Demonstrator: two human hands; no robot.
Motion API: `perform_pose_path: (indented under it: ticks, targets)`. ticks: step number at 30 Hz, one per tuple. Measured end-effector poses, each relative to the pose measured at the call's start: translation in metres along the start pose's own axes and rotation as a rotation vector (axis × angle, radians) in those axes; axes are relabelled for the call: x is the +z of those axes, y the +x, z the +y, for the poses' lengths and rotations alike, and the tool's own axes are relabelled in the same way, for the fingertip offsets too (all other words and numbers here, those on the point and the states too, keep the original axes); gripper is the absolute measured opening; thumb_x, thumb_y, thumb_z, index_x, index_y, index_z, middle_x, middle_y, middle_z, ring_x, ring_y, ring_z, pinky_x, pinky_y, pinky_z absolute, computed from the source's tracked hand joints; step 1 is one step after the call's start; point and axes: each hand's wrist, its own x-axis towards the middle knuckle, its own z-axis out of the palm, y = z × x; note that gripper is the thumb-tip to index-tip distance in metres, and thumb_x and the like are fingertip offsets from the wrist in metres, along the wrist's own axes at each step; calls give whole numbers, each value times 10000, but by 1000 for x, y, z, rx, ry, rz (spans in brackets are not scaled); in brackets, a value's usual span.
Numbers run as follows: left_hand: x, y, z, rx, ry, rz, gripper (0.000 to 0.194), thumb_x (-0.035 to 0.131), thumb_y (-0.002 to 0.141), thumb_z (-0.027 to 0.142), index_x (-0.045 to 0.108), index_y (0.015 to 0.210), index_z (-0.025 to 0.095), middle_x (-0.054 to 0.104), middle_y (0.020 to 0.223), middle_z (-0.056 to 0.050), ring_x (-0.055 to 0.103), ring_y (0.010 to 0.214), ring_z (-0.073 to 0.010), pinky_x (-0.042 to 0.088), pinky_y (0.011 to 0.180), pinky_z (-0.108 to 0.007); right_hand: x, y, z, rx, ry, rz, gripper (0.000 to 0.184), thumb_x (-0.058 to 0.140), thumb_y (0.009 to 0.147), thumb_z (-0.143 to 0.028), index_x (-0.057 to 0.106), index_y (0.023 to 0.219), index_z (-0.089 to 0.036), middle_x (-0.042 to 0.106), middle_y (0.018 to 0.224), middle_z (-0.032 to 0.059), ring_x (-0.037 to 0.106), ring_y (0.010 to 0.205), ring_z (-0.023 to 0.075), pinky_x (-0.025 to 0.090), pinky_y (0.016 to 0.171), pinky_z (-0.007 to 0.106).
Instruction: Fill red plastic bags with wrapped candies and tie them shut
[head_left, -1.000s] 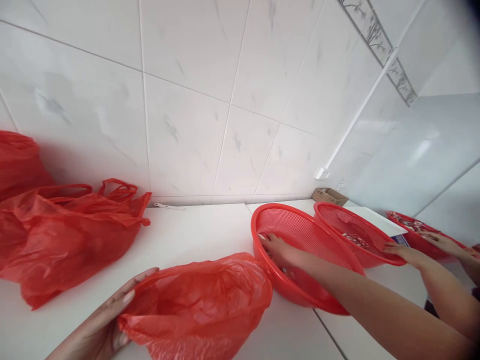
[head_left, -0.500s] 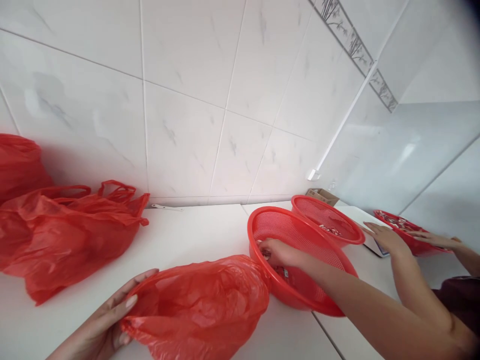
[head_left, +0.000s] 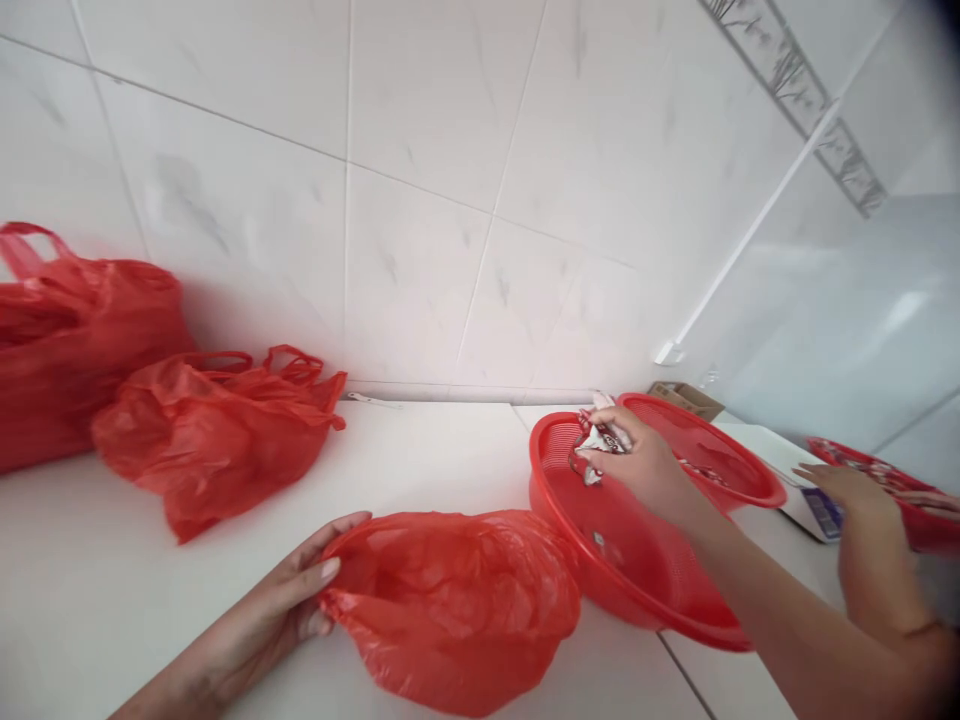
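Observation:
My left hand (head_left: pixel 292 580) grips the near-left edge of a red plastic bag (head_left: pixel 457 650), thumb inside and fingers outside. The bag's mouth gapes upward on the white table. My right hand (head_left: pixel 649 465) is closed around several small white-and-brown wrapped packets (head_left: pixel 604 440). It hovers over the left end of a red perforated plastic basket (head_left: pixel 637 590), which stands against the bag's right side. A small packet (head_left: pixel 600 541) lies in that basket. The print on the packets is too blurred to read.
Further red bags (head_left: pixel 225 430) stand at the left by the tiled wall. Behind the near basket is a second red basket (head_left: pixel 765 495) holding packets. A co-worker's hand (head_left: pixel 847 490) is near a white scale-like device (head_left: pixel 810 515), beside another filled red basket (head_left: pixel 825 447).
My right hand has risen from inside the basket, bringing packets up with it. My left hand still holds the bag's edge. The whole view has shifted, so things appear further right.

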Motion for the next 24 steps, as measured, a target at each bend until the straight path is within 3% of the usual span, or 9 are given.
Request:
perform_pose_path:
  ticks: [3,6,9,13,15,18,21,24]
  targets:
    - [1,0,1,13,12,-34,463,689,794,281,549,1234,322,585,1127,-12,582,631,-67,504,565,-198,29,-18,-35,-203,-76,24,178,665,703,-216,597,866,-238,528,970,31,567,796,161,464,668,261]
    - [0,0,1,28,9,-52,454,672,812,281,532,1242,312,586,1086,-11,567,617,-56,482,556,-182,65,-42,-57,-518,-290,-198,139,616,768,-170,644,872,-259,484,982,30,535,799,146,441,654,239]
    - [1,0,1,18,2,-80,456,656,827,288,506,1257,294,598,1056,-26,586,653,-76,499,616,-214,99,-59,-59,-759,-472,-445,156,539,849,-169,654,897,-262,491,945,39,498,783,156,396,599,238]
    - [0,-1,1,38,-10,-96,425,614,854,276,495,1262,285,573,1186,-57,631,849,-150,513,732,-282,125,-68,-47,-789,-464,-662,190,547,849,-150,670,923,-275,535,956,39,520,873,178,433,674,259]
    - [0,-2,1,40,-16,-102,422,605,858,265,492,1264,288,559,1228,-62,628,907,-170,512,763,-303,122,-67,-45,-728,-413,-731,350,604,791,-118,648,1068,-327,549,1072,39,524,1009,203,450,823,303]
    - [-1,-1,1,36,-22,-108,418,596,863,243,488,1265,286,558,1248,-65,626,931,-179,508,802,-329,95,-60,-52,-577,-341,-742,544,655,753,-160,554,1230,-403,465,1340,12,476,1183,231,405,981,360]
    - [-2,-1,2,36,-23,-102,436,601,857,236,480,1275,280,562,1254,-74,626,947,-193,506,820,-343,57,-47,-58,-413,-363,-560,373,542,854,-261,581,1213,-353,477,1370,10,491,1202,231,413,994,370]
    - [0,-1,4,19,-27,-92,473,632,835,244,480,1282,284,554,1288,-77,617,1002,-219,502,850,-356,27,-30,-43,-237,-432,-343,334,461,877,-291,595,1182,-308,577,1270,22,544,1143,242,461,937,394]
